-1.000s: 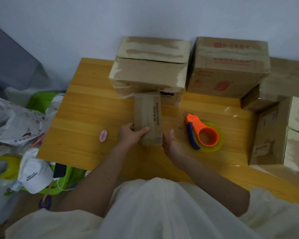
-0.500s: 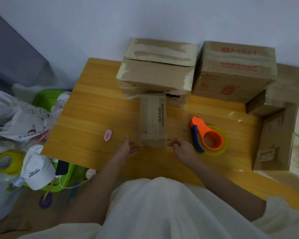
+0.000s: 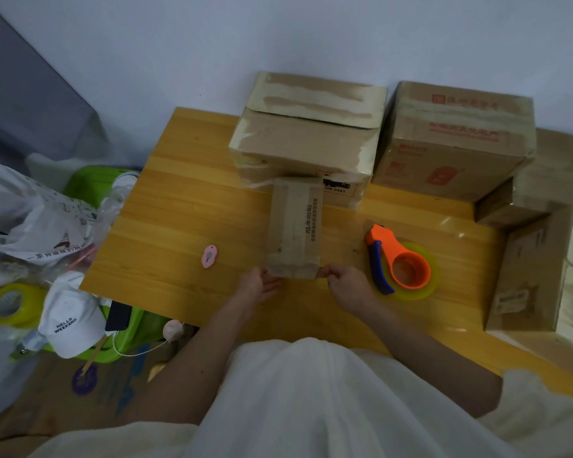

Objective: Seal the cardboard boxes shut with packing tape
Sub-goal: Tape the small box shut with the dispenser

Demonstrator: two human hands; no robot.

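Head view. Item: a narrow, long brown cardboard box with printed side lettering (image 3: pixel 294 228), laid lengthwise on the yellow wooden tabletop (image 3: pixel 186 206), its far end touching a large taped brown carton (image 3: pixel 306 140).

The left hand (image 3: pixel 257 287) was recorded at the box's near left corner, palm up, fingers relaxed and nearly straight, nothing held. The right hand (image 3: pixel 344 282) was recorded at the near right corner, fingers curled; whether a tape end or the box edge was pinched could not be told.

An orange-and-blue handheld tape dispenser with a yellowish tape roll (image 3: pixel 402 264) was noted just beside the right hand, ungripped. A small pink oval cutter (image 3: pixel 209 256) lay apart to the left.

Risks judged:
- The light box could be skidded or skewed if pressed from one corner only.
- A loose tape end could be folded onto itself or creased.
- The dispenser could be knocked by the right wrist.
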